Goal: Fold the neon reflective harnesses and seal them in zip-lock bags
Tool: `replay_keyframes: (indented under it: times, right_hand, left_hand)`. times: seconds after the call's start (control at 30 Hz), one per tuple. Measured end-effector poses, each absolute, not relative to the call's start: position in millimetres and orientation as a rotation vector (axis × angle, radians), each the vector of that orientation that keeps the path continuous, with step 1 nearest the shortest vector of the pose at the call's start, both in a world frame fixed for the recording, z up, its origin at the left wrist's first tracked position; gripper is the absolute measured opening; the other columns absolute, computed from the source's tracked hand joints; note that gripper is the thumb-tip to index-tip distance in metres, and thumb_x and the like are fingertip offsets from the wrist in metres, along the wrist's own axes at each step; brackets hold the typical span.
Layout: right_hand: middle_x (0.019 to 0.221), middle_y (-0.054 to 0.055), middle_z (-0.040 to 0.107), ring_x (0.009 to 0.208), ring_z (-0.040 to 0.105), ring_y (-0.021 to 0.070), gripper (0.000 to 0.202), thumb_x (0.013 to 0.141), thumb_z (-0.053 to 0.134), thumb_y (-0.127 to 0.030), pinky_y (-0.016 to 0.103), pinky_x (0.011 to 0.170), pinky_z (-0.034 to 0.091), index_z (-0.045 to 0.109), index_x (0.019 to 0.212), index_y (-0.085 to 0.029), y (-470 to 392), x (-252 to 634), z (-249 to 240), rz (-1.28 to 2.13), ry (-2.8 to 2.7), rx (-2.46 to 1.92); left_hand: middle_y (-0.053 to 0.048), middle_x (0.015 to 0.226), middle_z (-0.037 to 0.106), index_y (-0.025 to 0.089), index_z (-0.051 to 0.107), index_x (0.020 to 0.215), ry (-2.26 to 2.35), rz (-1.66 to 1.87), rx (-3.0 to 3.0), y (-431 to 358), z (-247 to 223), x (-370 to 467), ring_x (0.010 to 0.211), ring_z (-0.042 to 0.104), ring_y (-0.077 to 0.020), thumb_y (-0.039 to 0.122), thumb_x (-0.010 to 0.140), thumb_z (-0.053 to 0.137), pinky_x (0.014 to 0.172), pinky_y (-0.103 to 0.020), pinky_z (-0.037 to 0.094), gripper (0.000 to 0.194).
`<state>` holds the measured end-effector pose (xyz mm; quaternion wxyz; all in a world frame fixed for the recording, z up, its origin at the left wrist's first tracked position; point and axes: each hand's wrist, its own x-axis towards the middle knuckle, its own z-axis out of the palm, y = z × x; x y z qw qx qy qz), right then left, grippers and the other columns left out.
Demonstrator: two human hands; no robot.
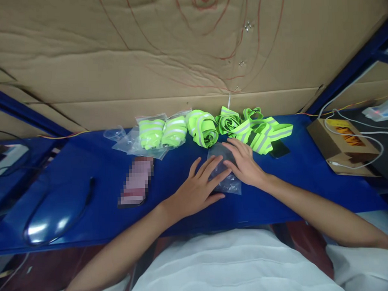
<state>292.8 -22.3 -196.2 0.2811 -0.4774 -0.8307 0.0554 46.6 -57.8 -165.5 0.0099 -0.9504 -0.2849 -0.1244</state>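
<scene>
A long blue bench [86,176] runs along a cardboard wall [145,57]. At its back edge lies a row of neon-yellow reflective bands: two already sealed in clear bags [161,133], then loose rolled bands [202,127] and an unrolled heap [261,136]. A phone [136,182] lies to the left, a cardboard box [338,150] with white cables to the right. Mid-bench, an empty clear bag [226,178] lies flat under both hands. The left hand [196,190] presses on it, fingers spread flat; the right hand [246,162] rests on its far end, fingers loosely extended, pinching nothing that I can see. The step in hand looks like flattening or opening the bag; the next move likely calls for parting its mouth and reaching for a loose band.
</scene>
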Motion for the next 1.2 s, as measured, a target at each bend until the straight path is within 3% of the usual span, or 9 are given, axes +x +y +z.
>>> replay_keyframes:
  times: [0.1, 0.37, 0.6, 0.77, 0.93, 1.2]
  right_hand:
    - [0.166, 0.018, 0.035, 0.157, 0.031, 0.0307, 0.057, 0.109, 0.034, -0.050, 0.055, 0.124, 0.028, 0.038, 0.158, -0.022, -22, 293, -195, 0.157, -2.113, -1.289]
    - [0.172, 0.018, 0.024, 0.161, 0.023, 0.0319, 0.058, 0.110, 0.029, -0.053, 0.059, 0.125, 0.023, 0.033, 0.160, -0.023, -22, 292, -196, 0.141, -1.967, -1.267]
    - [0.172, 0.017, 0.023, 0.162, 0.022, 0.0328, 0.061, 0.109, 0.025, -0.059, 0.060, 0.124, 0.022, 0.030, 0.161, -0.027, -24, 292, -197, 0.071, -1.968, -1.175]
    - [0.174, 0.016, 0.019, 0.161, 0.024, 0.0344, 0.060, 0.109, 0.026, -0.055, 0.059, 0.123, 0.024, 0.026, 0.164, -0.029, -26, 292, -196, -0.011, -1.995, -1.153]
    - [0.175, 0.014, 0.016, 0.161, 0.022, 0.0372, 0.060, 0.108, 0.032, -0.054, 0.059, 0.124, 0.019, 0.027, 0.164, -0.032, -3, 292, -189, -0.271, -2.120, -1.091]
    - [0.175, 0.017, 0.016, 0.161, 0.023, 0.0336, 0.058, 0.109, 0.037, -0.050, 0.060, 0.124, 0.021, 0.036, 0.161, -0.026, 25, 288, -198, -0.232, -2.135, -1.252]
  left_hand:
    - [-0.019, 0.173, 0.018, 0.028, 0.029, 0.165, -0.826, -0.431, -2.940, -64, -159, 48, 0.161, 0.022, -0.0355, 0.051, 0.104, 0.052, 0.129, -0.063, 0.021, 0.069]
    - [-0.018, 0.175, 0.004, 0.030, 0.034, 0.160, -0.710, -0.780, -2.845, -74, -161, 50, 0.161, 0.022, -0.0379, 0.045, 0.097, 0.067, 0.130, -0.061, 0.019, 0.073]
    - [-0.011, 0.176, -0.016, 0.034, 0.003, 0.168, -0.529, -1.151, -2.710, -82, -162, 52, 0.166, 0.003, -0.0304, 0.039, 0.088, 0.077, 0.133, -0.057, 0.016, 0.109]
    - [-0.009, 0.176, -0.016, 0.036, 0.002, 0.168, -0.453, -1.374, -2.627, -89, -164, 49, 0.166, -0.003, -0.0261, 0.030, 0.086, 0.073, 0.135, -0.054, 0.013, 0.109]
    - [-0.009, 0.176, -0.014, 0.038, 0.003, 0.168, -0.507, -1.190, -2.646, -81, -185, 54, 0.166, 0.001, -0.0243, 0.026, 0.091, 0.068, 0.134, -0.053, 0.009, 0.101]
    - [-0.016, 0.176, -0.011, 0.030, 0.010, 0.167, -0.594, -0.992, -2.795, -81, -202, 60, 0.163, 0.016, -0.0357, 0.024, 0.095, 0.064, 0.127, -0.064, 0.023, 0.090]
